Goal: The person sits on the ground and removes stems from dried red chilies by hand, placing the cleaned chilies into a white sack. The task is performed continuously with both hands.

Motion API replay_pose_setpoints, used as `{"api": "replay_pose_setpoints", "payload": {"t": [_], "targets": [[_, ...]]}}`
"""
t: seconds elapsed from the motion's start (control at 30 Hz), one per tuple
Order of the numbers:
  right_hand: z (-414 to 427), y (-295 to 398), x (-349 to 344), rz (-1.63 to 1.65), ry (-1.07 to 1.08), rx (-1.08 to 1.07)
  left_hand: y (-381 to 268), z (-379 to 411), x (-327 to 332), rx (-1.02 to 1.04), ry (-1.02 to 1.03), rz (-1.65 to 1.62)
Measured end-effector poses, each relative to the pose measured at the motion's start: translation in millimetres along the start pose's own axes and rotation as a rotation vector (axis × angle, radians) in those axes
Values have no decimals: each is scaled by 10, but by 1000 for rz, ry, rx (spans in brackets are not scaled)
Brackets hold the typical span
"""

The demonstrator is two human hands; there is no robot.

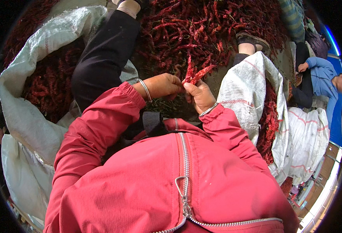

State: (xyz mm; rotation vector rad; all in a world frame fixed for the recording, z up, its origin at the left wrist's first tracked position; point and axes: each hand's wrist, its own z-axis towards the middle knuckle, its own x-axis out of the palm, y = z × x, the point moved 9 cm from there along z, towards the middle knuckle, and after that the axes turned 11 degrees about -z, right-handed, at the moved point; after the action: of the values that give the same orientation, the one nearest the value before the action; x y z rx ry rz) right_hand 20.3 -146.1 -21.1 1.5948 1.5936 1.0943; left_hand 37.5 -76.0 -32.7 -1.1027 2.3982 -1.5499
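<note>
Two dried red chilli peppers (199, 74) point up and apart in a V from my right hand (201, 95), which pinches their lower ends between thumb and fingers. My left hand (162, 85) meets it from the left, its fingers curled together against the base of the chillies. Whether a stem is caught between those left fingertips is hidden. Both wrists wear silver bangles. Beyond my hands spreads a large heap of dried red chillies (185, 35) on the ground, between my outstretched legs.
At my left, a white woven sack (16, 78) gapes around more chillies (51, 84). Another open woven sack (241, 87) on my right also holds chillies (268, 128). Green stems (171, 107) lie below my hands. A person in blue (322, 72) sits at far right beside a white sack (308, 139).
</note>
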Motion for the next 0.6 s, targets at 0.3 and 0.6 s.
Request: {"api": "replay_pose_setpoints", "payload": {"t": [0.3, 0.6], "targets": [[5, 57, 54, -7, -37, -44, 66, -12, 92, -52, 118, -256], [248, -320, -38, 622, -54, 299, -17, 60, -34, 73, 91, -504]]}}
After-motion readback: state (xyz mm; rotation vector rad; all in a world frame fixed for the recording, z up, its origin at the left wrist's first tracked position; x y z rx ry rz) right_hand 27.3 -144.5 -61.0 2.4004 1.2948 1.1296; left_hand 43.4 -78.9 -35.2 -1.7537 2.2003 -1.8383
